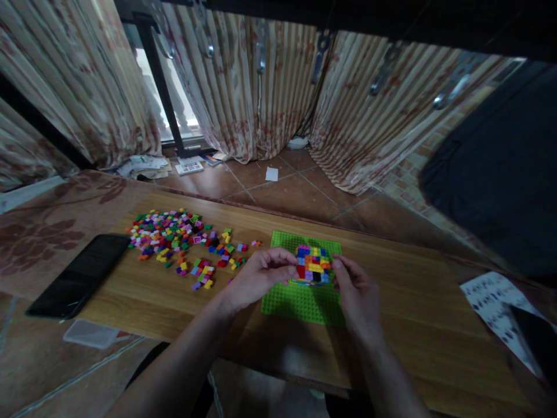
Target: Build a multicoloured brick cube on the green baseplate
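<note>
A green studded baseplate (300, 302) lies on the wooden table (413, 313). On it stands a small multicoloured block of bricks (313, 264). My left hand (261, 276) has its fingers curled and pinched against the left side of the block. The fingers of my right hand (354, 290) press on the block's right side. A pile of several small loose bricks (178, 238) in many colours is spread on the table to the left of my left hand.
A black phone (80, 273) lies at the table's left end, with a clear plastic lid (89, 334) below it. A printed sheet (500, 307) sits at the right edge. Striped curtains (261, 87) hang behind, above a tiled floor with scattered papers.
</note>
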A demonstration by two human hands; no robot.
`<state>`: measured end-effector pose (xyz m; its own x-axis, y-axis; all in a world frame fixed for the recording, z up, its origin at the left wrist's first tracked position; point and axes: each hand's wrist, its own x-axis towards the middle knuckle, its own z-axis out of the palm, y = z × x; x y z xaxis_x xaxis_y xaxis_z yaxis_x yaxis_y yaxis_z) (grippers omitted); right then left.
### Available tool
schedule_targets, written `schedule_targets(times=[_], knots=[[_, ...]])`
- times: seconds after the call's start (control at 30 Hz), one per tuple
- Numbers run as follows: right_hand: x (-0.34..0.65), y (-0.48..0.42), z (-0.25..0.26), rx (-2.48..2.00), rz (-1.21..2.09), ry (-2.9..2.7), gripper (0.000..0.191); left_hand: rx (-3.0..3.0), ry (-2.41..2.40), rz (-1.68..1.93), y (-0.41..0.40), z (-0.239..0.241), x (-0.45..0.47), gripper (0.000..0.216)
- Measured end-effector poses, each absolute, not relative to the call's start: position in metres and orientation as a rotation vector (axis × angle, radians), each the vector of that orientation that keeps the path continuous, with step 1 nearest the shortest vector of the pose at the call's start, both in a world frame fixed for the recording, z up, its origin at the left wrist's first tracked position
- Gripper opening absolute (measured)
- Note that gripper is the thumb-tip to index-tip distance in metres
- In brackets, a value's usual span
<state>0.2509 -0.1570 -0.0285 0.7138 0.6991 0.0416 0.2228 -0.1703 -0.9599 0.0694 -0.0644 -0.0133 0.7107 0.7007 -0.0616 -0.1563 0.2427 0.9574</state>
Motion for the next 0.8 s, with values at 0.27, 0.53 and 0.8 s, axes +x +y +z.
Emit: schedule_targets(times=[0.27,0.53,0.8], knots=[[0.2472,-0.1499,-0.0334,-1.682,0.613,-0.671,0.042,1.192,0.546,0.628,-0.0642,-0.0127,0.0676,0.021],[0.2444,-0.1512,-0.0307,-1.730,0.549,-0.721,0.042,1.188,0.553,0.630,-0.0646,-0.0136,0.0670,0.023],[0.2460,-0.1516,-0.0270,-1.741,0.567,-0.723,0.042,1.176,0.561,0.643,-0.0643,-0.0133,0.0668,0.022]])
